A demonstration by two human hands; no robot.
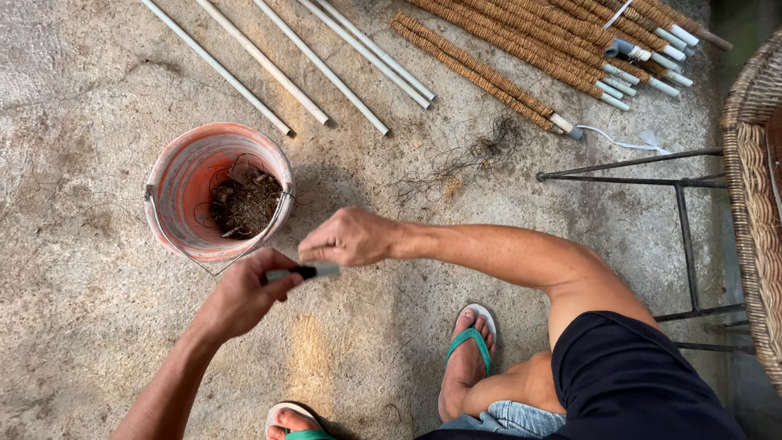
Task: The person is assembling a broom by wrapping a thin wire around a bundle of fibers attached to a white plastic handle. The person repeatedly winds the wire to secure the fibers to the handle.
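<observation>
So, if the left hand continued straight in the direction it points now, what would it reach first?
Most likely the right hand. The left hand holds a small grey and black tool aimed right and slightly up, its tip right at that fist. Height is hard to judge; the round pink plastic bucket lies off this line.

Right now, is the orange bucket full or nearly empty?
Nearly empty. The orange bucket stands upright on the concrete floor, and only a small clump of brown fibres lies at its bottom; its inner walls show bare.
</observation>
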